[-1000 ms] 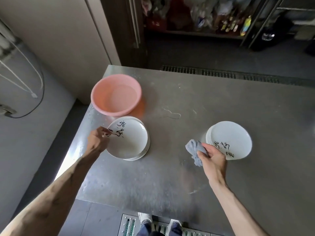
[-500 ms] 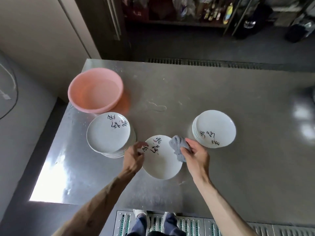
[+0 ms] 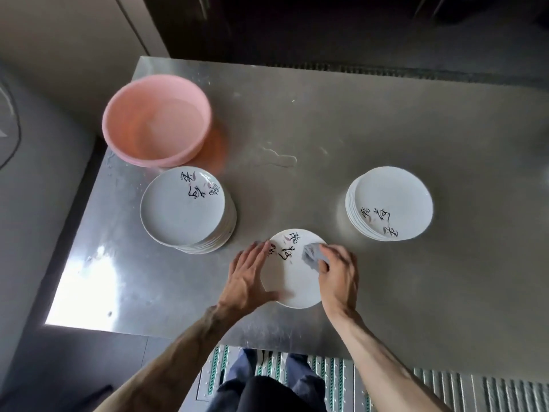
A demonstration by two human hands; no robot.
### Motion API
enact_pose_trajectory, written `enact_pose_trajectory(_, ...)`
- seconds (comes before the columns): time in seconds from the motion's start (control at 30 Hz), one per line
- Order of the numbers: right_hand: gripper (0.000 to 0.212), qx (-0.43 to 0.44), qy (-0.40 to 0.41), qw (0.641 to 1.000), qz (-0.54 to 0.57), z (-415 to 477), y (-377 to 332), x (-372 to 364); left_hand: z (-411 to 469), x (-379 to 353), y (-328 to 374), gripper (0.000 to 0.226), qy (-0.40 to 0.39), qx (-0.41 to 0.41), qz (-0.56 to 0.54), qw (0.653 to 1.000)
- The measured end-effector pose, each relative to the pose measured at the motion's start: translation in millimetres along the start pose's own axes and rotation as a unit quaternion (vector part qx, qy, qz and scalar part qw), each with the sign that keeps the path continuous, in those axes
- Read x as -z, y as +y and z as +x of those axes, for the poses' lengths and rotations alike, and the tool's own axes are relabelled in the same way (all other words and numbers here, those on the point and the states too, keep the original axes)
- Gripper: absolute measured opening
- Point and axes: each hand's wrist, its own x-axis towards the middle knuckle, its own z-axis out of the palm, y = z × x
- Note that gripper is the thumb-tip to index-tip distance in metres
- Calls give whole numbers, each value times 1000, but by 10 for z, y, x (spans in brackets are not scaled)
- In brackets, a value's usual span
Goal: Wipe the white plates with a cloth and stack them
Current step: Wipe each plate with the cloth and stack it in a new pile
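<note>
Through the head camera, one round, glossy white plate [image 3: 292,282] lies flat on the brushed steel table [image 3: 386,129] between my hands. It has black brush lettering on its far half. My left hand [image 3: 246,278] rests against its left rim, fingers straight and spread, thumb towards the near rim. My right hand [image 3: 338,278] bunches a soft grey cloth [image 3: 313,257] under curled fingers and presses it onto the plate's far right part.

Beyond my left hand stands a stack of matching plates [image 3: 181,209], with a round pink plastic basin [image 3: 154,126] just behind it. A second stack [image 3: 392,200] sits beyond my right hand. The table's near edge runs under my forearms. Bare steel opens wide to the right of my right hand.
</note>
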Motion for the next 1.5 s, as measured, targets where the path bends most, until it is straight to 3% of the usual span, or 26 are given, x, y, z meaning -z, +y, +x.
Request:
enact_pose_trajectory(0.07, 39, 10, -26, 1000, -12, 26, -31, -39, -41, -1, -64, 141, -32, -14, 19, 999)
enact_pose_trajectory(0.17, 29, 45, -57, 997, -31, 29, -175, -131, -45, -23, -99, 144, -37, -16, 30, 999)
enact_pose_trajectory(0.3, 43, 151, -57, 978, -134, -27, -267, -212, -36, -17, -119, 143, -33, -15, 13, 999)
enact_pose_trajectory(0.37, 44, 171, -62, 976, -123, -9, -146, -173, -40, -4, -142, 141, -26, -20, 4, 999)
enact_pose_trajectory(0.57, 33, 97, -41, 992, -68, 179, -48, -92, -43, -88, -132, 142, -16, -10, 5, 1000)
enact_pose_trajectory(0.63, 32, 111, -49, 991, -60, 185, -205, -155, -37, -118, -135, 141, -9, -3, 3, 1000)
enact_pose_trajectory(0.77, 27, 180, -162, 967, -83, 62, -399, -275, -10, -185, -136, 136, 21, 17, 8, 1000)
enact_pose_trajectory(0.87, 25, 142, -132, 978, -82, 233, -344, -210, 17, -212, -119, 135, 30, 25, -7, 999)
enact_pose_trajectory(0.93, 27, 105, -99, 988, -63, 316, -346, -210, 27, -223, -118, 134, 36, 28, -13, 999)
enact_pose_trajectory(1.1, 40, 173, -171, 968, -65, -24, -469, -351, 14, -244, -158, 136, 37, 25, 4, 999)
enact_pose_trajectory(1.2, 45, 143, -145, 977, -69, 135, -292, -223, 21, -239, -152, 133, 37, 30, -10, 999)
enact_pose_trajectory(1.33, 29, 97, -67, 990, -80, 311, -234, -177, 32, -246, -146, 133, 39, 41, -19, 998)
enact_pose_trajectory(1.5, 12, 182, -104, 974, -81, 215, -254, -201, 27, -238, -151, 133, 32, 36, -15, 999)
